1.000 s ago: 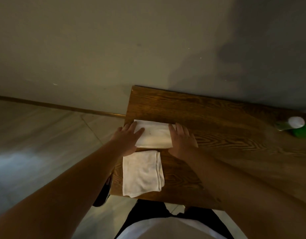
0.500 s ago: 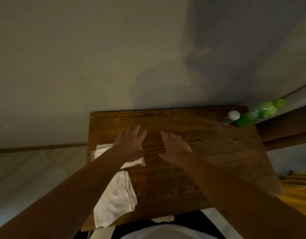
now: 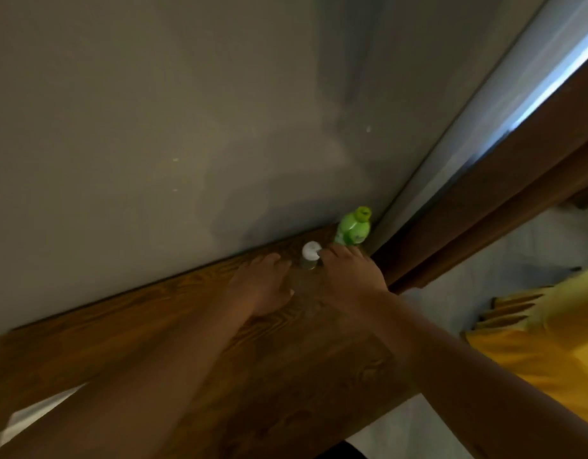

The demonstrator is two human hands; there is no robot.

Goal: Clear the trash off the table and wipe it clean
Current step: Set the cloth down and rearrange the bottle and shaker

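A clear bottle with a white cap (image 3: 311,251) and a green bottle (image 3: 353,227) stand at the far right corner of the dark wooden table (image 3: 127,339), against the wall. My left hand (image 3: 262,288) lies just left of the clear bottle, fingers stretched forward. Just right of that bottle is my right hand (image 3: 350,274); its fingertips reach the white cap and the foot of the green bottle. Neither hand plainly grips anything. A corner of the white cloth (image 3: 37,414) shows at the table's near left edge, mostly hidden by my left arm.
A grey wall (image 3: 153,127) runs along the table's far edge. A brown wooden door frame (image 3: 484,200) stands right of the table corner. Yellow fabric (image 3: 550,359) lies at the right, over pale floor (image 3: 451,286).
My view swung right. Both hands left the folded white cloths and moved across the table to the two bottles at the far right corner.
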